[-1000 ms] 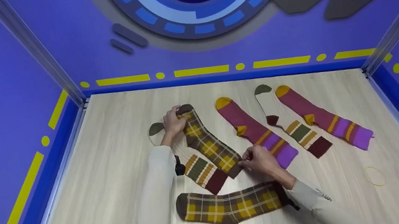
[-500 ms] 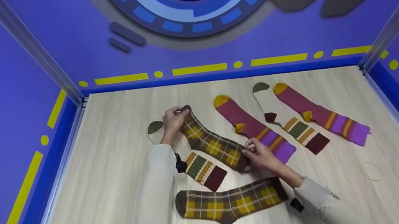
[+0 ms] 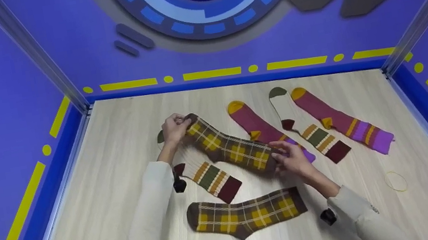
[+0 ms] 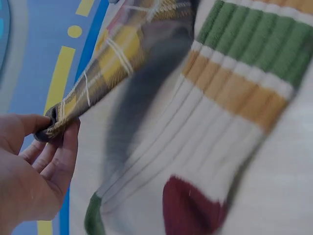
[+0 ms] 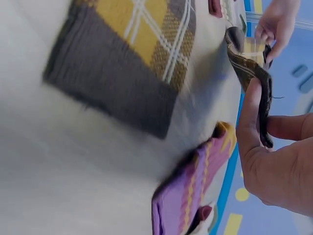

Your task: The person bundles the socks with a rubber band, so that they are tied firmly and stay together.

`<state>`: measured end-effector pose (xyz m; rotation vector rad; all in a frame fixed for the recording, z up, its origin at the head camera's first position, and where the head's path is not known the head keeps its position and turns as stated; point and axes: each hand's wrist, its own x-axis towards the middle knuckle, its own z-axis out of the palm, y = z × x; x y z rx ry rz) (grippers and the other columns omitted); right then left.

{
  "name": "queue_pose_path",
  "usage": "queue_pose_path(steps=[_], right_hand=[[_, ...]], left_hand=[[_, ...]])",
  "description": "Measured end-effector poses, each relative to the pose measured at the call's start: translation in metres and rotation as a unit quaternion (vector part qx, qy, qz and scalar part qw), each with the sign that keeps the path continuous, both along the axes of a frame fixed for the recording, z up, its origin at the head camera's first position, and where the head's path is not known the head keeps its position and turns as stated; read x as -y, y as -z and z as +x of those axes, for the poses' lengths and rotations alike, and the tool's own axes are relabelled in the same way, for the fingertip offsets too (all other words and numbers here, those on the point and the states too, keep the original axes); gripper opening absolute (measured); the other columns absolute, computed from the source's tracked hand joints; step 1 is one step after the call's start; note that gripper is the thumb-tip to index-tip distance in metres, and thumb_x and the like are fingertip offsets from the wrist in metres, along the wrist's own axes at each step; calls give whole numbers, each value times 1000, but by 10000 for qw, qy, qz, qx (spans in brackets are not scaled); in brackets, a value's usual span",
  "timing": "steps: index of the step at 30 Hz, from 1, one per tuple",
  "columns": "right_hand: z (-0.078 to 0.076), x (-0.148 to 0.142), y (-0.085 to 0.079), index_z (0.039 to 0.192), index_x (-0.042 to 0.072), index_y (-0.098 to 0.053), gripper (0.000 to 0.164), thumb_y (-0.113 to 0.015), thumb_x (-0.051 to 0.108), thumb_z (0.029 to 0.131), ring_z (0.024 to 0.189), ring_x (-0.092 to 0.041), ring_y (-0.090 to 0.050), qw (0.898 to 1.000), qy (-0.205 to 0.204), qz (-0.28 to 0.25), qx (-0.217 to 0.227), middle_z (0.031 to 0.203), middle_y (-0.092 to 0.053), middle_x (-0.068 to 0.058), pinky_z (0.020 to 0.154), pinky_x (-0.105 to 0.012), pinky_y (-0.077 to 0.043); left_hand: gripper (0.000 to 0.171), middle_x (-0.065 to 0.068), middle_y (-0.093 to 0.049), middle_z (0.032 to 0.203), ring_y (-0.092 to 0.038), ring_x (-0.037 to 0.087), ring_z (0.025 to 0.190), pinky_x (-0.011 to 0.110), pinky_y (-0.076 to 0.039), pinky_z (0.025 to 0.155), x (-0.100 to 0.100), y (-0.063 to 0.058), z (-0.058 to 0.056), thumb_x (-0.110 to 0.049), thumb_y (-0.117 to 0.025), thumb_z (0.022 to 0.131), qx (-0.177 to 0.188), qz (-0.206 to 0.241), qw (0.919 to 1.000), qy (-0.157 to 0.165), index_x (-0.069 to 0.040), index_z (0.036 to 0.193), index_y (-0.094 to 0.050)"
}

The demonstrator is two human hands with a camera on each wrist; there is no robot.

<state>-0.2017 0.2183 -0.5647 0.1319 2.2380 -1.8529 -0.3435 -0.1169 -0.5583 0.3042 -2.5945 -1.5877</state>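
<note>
A brown and yellow plaid sock (image 3: 236, 149) is stretched between both hands, raised off the table. My left hand (image 3: 175, 130) pinches its dark toe between thumb and fingers, as the left wrist view also shows. At the cuff end, my right hand (image 3: 293, 159) pinches the dark band (image 5: 265, 105). Under the raised sock lies a cream striped sock (image 3: 210, 177) with a maroon heel (image 4: 190, 208), its upper part overlapped in the head view. Nearer to me, a matching plaid sock (image 3: 247, 216) lies flat with its toe to the left.
To the right lie a maroon and purple sock (image 3: 246, 116), partly covered by the raised sock, another cream striped sock (image 3: 283, 106) and a second maroon and purple one (image 3: 321, 108). A thin yellow rubber band (image 3: 395, 181) is at the right. Blue walls (image 3: 144, 66) enclose the table (image 3: 119, 123).
The plaid sock has come up off the cream sock, its cuff moving right with my right hand. My left hand has shifted slightly left with the toe.
</note>
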Motion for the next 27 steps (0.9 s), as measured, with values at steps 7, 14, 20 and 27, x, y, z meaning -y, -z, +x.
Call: queue_pose_path(steps=[7, 14, 20, 27], right_hand=[[6, -23, -7, 136, -9, -58, 37, -58, 1, 101, 53, -10, -63, 9993, 139, 312, -148, 95, -70, -12, 52, -28, -56], [16, -44, -14, 136, -12, -56, 37, -58, 1, 101, 58, -7, -61, 9999, -20, 145, -82, 100, -70, -4, 58, -28, -60], [27, -55, -20, 136, -10, -55, 37, -58, -1, 100, 69, -7, -61, 9999, -166, -38, -13, 108, -70, 1, 63, -26, -59], [31, -64, -26, 136, -11, -53, 39, -60, 3, 101, 72, -6, -61, 9974, -694, -119, -126, 107, -70, 4, 66, -26, -61]], left_hand=[[20, 15, -74, 93, -64, 8, 59, 30, -59, 57, 12, -14, 19, -6, -74, 87, -129, 260, 9985, 459, -4, 107, -71], [29, 9, -67, 90, -60, 5, 54, 37, -61, 59, 18, -26, 47, -4, -71, 87, 75, 252, 9957, 884, -6, 116, -73], [28, 2, -58, 85, -59, 6, 57, 23, -58, 54, 22, -31, 70, 2, -67, 87, 292, 882, 9884, 1200, 1, 115, -73], [22, 4, -61, 88, -65, 10, 72, 37, -63, 73, 28, -34, 93, 2, -66, 89, 648, 1116, 9848, 1162, 5, 110, -72]])
